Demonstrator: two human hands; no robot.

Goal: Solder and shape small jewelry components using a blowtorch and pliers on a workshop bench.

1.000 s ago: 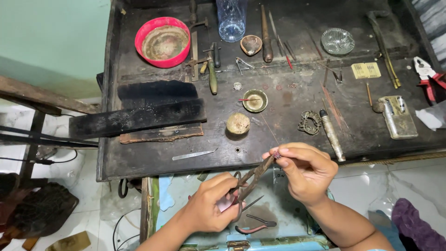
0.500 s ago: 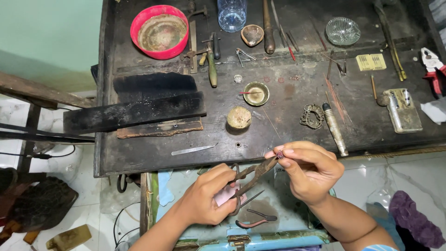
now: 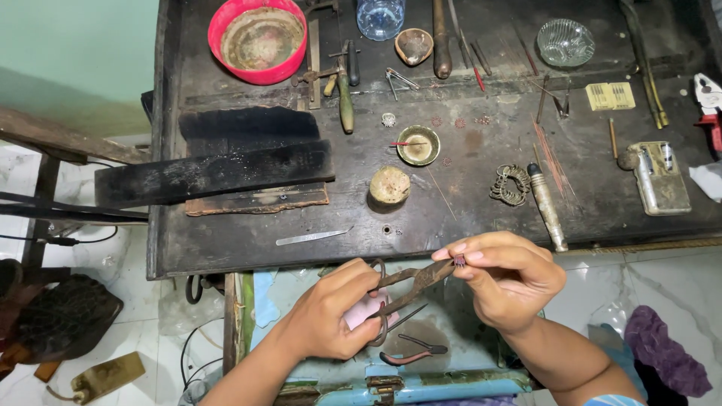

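My left hand [image 3: 331, 312] grips the looped handles of rusty metal shears [image 3: 410, 286], whose blades point up and right. My right hand [image 3: 504, 278] pinches a tiny reddish piece [image 3: 458, 260] between thumb and forefinger, right at the tip of the shears. Both hands hover just in front of the near edge of a dark, worn workbench [image 3: 248, 240]. Below them lies a pair of red-handled pliers [image 3: 414, 352] on a light blue surface.
On the bench: a red bowl [image 3: 258, 37], two small brass cups [image 3: 418, 145] [image 3: 390, 185], a charred black block [image 3: 214, 169], a metal blade [image 3: 312, 237], a wire coil [image 3: 511, 184], a glass dish [image 3: 565, 42], a metal lighter box [image 3: 660, 177], several hand tools.
The view has shifted slightly. My hands have risen a little toward the bench edge, and the shears have tilted closer to level, still meeting the small piece in my right fingers.
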